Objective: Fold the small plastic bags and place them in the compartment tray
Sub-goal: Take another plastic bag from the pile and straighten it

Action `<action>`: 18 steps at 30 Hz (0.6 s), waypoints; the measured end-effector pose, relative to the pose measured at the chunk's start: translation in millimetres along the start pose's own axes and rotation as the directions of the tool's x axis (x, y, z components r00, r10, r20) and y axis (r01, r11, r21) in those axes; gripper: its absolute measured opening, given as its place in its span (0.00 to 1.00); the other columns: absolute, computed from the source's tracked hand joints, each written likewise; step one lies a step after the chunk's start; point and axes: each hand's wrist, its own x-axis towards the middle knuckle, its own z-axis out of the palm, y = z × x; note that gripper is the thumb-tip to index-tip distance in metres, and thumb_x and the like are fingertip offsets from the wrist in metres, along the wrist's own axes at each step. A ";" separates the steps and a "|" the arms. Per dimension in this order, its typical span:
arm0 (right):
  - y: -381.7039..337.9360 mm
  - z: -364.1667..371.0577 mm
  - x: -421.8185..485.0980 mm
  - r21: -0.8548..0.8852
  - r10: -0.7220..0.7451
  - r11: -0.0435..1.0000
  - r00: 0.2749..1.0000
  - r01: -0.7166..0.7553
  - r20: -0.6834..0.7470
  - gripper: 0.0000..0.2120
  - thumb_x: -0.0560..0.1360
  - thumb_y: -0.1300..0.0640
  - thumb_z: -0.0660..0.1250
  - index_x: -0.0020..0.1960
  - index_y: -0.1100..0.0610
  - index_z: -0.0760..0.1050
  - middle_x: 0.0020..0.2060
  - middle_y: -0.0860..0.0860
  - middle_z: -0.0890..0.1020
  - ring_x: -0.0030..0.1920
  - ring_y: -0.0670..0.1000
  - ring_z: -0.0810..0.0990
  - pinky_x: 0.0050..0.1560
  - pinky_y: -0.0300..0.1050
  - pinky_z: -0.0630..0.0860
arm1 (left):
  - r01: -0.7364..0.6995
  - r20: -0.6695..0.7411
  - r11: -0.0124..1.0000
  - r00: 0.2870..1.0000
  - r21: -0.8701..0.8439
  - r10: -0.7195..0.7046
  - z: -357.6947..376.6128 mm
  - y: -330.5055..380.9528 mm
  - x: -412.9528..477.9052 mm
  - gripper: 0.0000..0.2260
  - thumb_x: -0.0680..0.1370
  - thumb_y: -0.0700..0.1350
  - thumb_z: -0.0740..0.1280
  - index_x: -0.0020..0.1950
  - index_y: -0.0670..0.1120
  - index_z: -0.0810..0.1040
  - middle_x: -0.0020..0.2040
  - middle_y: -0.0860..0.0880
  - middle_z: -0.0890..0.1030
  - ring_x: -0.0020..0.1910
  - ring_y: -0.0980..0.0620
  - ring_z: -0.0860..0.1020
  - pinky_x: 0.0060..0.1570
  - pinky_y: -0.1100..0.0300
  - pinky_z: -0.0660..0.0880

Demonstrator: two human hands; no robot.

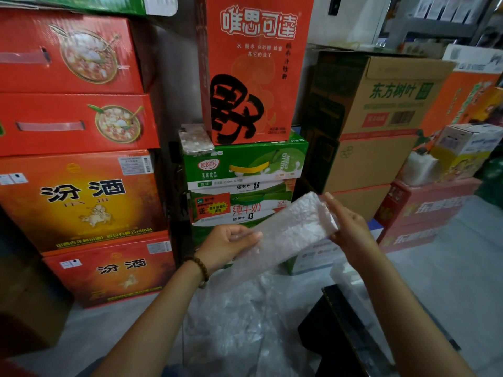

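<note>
Folding looks midway to us: our left hand point(231, 243) and right hand point(349, 227) grip either end of one plastic bag point(288, 229), a strip held in mid-air, above loose bags point(245, 308) and the dark tray point(334, 333).

One left hand point(227, 246), one right hand point(347, 227), one folded plastic bag point(288, 227), one black tray point(340, 336), one phone point(196, 138), one tall orange box point(255, 69).
</note>
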 end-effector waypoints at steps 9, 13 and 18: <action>6.2 4.7 -6.8 -0.211 -0.185 0.957 0.980 0.197 0.074 0.16 0.79 0.52 0.65 0.34 0.54 0.73 0.21 0.42 0.73 0.23 0.39 0.68 0.27 0.33 0.67 | 0.023 0.033 1.000 0.999 -0.001 -0.023 3.1 7.7 -4.4 0.08 0.76 0.48 0.68 0.46 0.45 0.83 0.38 0.50 0.85 0.35 0.58 0.82 0.35 0.68 0.76; 3.9 6.3 -8.2 -0.106 -0.239 0.965 0.970 0.241 0.038 0.13 0.81 0.58 0.63 0.38 0.59 0.74 0.19 0.43 0.73 0.19 0.39 0.70 0.21 0.29 0.65 | 0.008 0.016 0.999 1.000 -0.031 -0.007 1.9 8.5 -3.6 0.08 0.77 0.48 0.67 0.46 0.45 0.83 0.38 0.49 0.85 0.37 0.54 0.82 0.37 0.66 0.76; 4.4 4.3 -5.5 -0.057 -0.226 0.972 0.974 0.227 0.025 0.16 0.80 0.54 0.64 0.35 0.59 0.73 0.19 0.43 0.71 0.21 0.41 0.67 0.25 0.31 0.66 | 0.046 0.083 0.999 0.995 0.011 -0.047 -0.1 12.0 -3.3 0.07 0.75 0.48 0.69 0.45 0.46 0.82 0.41 0.49 0.86 0.39 0.54 0.82 0.43 0.61 0.78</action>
